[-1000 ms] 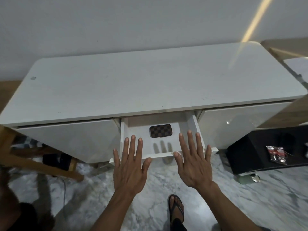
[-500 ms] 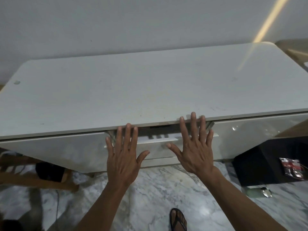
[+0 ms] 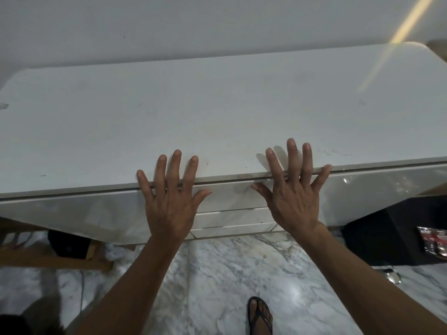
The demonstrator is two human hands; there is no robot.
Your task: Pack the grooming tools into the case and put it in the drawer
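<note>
The white drawer (image 3: 232, 195) in the middle of the white cabinet (image 3: 217, 112) sits pushed in, its front flush with the panels beside it. The checkered case is hidden inside and cannot be seen. My left hand (image 3: 170, 198) is spread flat in front of the drawer's left end, fingers reaching over the cabinet's top edge. My right hand (image 3: 294, 192) is spread the same way at the drawer's right end. Neither hand holds anything.
A second drawer front (image 3: 232, 218) lies below the first. A black box (image 3: 387, 235) with a red packet (image 3: 433, 240) stands on the marble floor at right. Wooden legs (image 3: 48, 257) and a dark object are at lower left. My sandalled foot (image 3: 260, 315) is below.
The drawer, open with the checkered case in it a second ago, has slid shut under both palms. My hands have risen so the fingers overlap the cabinet top.
</note>
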